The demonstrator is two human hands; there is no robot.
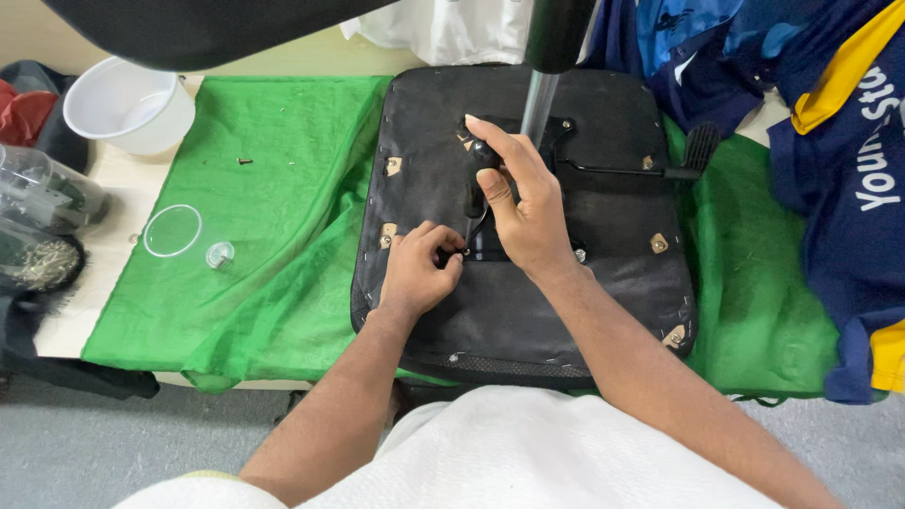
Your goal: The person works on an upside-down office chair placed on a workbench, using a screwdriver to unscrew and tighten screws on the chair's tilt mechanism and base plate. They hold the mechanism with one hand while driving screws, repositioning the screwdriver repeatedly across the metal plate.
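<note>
far left: white bowl (127,104) and clear round lid (172,230) on the green cloth (273,236), well apart from the hands. middle: upturned black chair seat (528,311) lies flat on the cloth, its metal post (539,104) rising toward the camera. left hand (419,269) rests on the seat underside, fingers curled nearly closed, pinching something small at the foot of the tool; cannot tell what. right hand (523,203) sits just beside and above it, fist wrapped round a black-handled tool (483,160). tool's long axis runs away from the person, tip pointing down-left into the left fingertips. adjustment lever (622,172) sticks out right, untouched. blue clothing (848,188) at far right.
</note>
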